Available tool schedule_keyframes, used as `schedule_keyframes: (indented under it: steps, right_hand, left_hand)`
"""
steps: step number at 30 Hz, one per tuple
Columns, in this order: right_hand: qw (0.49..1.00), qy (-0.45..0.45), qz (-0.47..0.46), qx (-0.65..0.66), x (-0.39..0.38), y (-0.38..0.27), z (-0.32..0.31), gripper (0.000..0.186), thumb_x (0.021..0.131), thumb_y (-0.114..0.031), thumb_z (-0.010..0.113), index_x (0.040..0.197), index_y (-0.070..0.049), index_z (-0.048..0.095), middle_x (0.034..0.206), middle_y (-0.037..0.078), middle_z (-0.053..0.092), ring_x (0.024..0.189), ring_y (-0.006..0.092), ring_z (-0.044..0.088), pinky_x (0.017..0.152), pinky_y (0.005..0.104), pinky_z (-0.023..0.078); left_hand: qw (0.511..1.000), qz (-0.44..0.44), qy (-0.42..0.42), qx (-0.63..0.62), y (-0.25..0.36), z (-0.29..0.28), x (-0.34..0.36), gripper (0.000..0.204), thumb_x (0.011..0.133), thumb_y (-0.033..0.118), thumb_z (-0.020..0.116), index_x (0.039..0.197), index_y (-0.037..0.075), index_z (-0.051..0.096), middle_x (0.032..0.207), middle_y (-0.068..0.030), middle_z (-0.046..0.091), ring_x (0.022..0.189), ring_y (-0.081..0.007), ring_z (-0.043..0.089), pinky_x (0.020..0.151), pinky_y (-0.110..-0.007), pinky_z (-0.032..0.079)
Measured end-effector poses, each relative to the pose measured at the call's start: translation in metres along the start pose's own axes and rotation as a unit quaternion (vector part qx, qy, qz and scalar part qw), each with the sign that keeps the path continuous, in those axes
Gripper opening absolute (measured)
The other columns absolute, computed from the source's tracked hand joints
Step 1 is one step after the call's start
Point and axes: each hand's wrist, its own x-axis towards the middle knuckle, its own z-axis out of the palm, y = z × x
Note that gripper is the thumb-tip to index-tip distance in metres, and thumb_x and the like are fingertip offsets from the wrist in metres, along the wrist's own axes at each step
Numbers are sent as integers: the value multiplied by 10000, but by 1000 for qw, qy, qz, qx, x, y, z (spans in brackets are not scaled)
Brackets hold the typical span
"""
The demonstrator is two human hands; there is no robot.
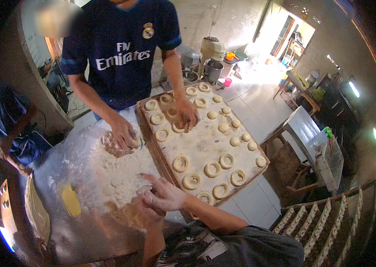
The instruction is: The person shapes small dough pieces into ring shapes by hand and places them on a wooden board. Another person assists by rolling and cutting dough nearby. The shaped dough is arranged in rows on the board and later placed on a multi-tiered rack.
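My left hand (151, 210) and my right hand (169, 196) are together over the near side of the floury metal table (92, 238). Between them shows a pale piece of dough (144, 190), partly hidden by my fingers. My left hand curls around it from below. The right hand lies over the left, its index finger reaching toward the flour (119, 171). Just to their right is a wooden board (201, 155) dusted with flour. It carries several dough rings (212, 169) and several round dough balls (234, 141).
Across the table a co-worker has one hand (123, 133) in the flour and another (187, 112) over the board's rings. At left, another person's hand (21, 169) is near a sheet of dough (37, 209). A yellow flat piece (70, 200) lies on the table. Filled racks (321, 222) stand lower right.
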Motion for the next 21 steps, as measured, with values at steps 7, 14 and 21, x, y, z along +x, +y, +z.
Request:
schedule_keyframes:
  steps: [7,14,21]
  right_hand:
    - [990,114,-76,-34,-60,18,-87,506,981,-353,529,1400,-97,411,960,52,602,806,176,585,781,312,501]
    - [960,227,-39,161,-163,51,-156,512,1031,-363,443,1426,-55,337,1034,122,632,789,195,622,781,294,524]
    - [914,324,107,220,-228,57,-206,576,1030,-452,421,1462,-90,301,1034,136,640,949,207,618,780,340,521]
  left_hand:
    - [977,-156,-120,-81,59,89,-18,364,1045,284,389,1175,-13,556,939,-111,650,809,-161,631,741,-287,495]
    - [954,82,-281,63,138,190,-38,261,984,189,453,1209,72,516,804,-165,657,711,-400,672,643,-447,521]
    - [923,27,-379,58,158,266,-67,257,975,148,466,1209,44,483,859,-249,659,831,-487,635,696,-552,487]
